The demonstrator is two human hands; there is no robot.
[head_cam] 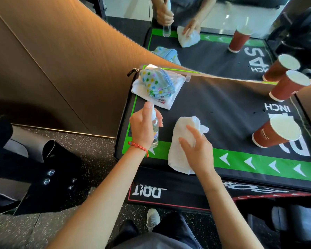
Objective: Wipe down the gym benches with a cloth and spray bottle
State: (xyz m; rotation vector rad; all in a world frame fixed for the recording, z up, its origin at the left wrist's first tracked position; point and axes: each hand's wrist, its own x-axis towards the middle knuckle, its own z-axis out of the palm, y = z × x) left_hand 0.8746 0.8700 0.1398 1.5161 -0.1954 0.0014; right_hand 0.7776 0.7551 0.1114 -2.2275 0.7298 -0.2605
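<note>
A black padded gym box (223, 105) with a green stripe and white arrows fills the middle of the head view. My left hand (142, 128) grips a small clear spray bottle (155, 131) upright over the box's near left corner, a finger on its white nozzle. My right hand (197, 146) lies flat on a white cloth (180, 141) spread on the box's top near the green stripe, fingers apart and pressing down on it.
A pile of folded cloths (156, 85), one with coloured dots, sits at the box's far left corner. Three brown paper cups (269, 135) stand along the right side. A mirror (214, 33) behind repeats the scene. A black bench (34, 168) stands at left.
</note>
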